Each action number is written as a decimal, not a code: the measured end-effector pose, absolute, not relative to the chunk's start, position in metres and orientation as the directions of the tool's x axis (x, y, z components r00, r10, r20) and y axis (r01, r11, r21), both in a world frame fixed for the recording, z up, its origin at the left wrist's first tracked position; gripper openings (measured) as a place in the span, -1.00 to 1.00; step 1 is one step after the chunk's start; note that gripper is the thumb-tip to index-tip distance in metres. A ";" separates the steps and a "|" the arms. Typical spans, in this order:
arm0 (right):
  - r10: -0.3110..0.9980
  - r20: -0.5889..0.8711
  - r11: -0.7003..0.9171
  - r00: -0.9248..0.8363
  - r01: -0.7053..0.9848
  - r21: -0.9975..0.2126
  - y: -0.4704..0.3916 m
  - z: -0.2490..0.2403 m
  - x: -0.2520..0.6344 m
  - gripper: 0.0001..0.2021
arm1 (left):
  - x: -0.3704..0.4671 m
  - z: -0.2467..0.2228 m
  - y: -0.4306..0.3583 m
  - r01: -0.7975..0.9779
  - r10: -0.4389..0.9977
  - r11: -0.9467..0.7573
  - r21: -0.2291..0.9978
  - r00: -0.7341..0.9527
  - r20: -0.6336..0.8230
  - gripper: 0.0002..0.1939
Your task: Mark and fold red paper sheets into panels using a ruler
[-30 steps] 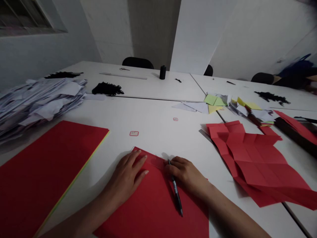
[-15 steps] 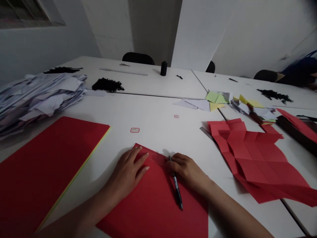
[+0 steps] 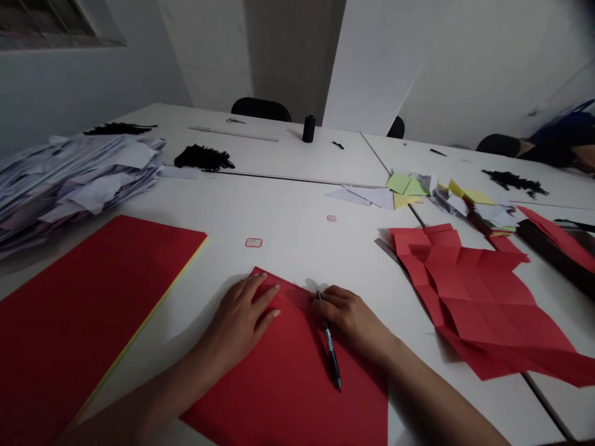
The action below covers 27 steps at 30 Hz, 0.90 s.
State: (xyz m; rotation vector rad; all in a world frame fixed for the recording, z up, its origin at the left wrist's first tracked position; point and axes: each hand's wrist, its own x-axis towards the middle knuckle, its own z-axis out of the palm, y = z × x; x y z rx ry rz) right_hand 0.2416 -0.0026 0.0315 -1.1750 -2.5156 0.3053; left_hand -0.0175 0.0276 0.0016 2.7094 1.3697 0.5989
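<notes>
A sheet of red paper lies in front of me on the white table. Along its far edge is a see-through strip that looks like a clear ruler. My left hand rests flat with fingers apart on the paper's far left corner and the strip's left end. At the far right edge of the sheet, my right hand is closed, with a black pen tucked in its fingers. The pen points back toward me over the paper. What else the right fingertips touch is partly hidden.
A red sheet stack with a yellow edge lies left, below a heap of paper scraps. Creased red paper lies right, over a metal ruler. Black yarn, a thread spool and scissors are farther back.
Both hands stay in nearly the same place on the red paper. The view shifts very slightly, and the pen's near end sits a touch farther left.
</notes>
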 end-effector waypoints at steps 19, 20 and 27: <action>0.774 0.207 0.631 -0.599 0.697 -0.342 -0.002 0.030 0.241 -0.82 | -0.018 0.001 0.028 0.758 0.775 -0.617 0.212 0.539 0.331 -0.61; 0.774 0.203 0.630 -0.600 0.696 -0.346 -0.003 0.030 0.241 -0.82 | -0.018 0.001 0.028 0.758 0.777 -0.615 0.216 0.537 0.328 -0.61; 0.777 0.217 0.626 -0.590 0.693 -0.357 -0.004 0.030 0.241 -0.78 | -0.018 0.003 0.027 0.760 0.768 -0.623 0.185 0.550 0.328 -0.62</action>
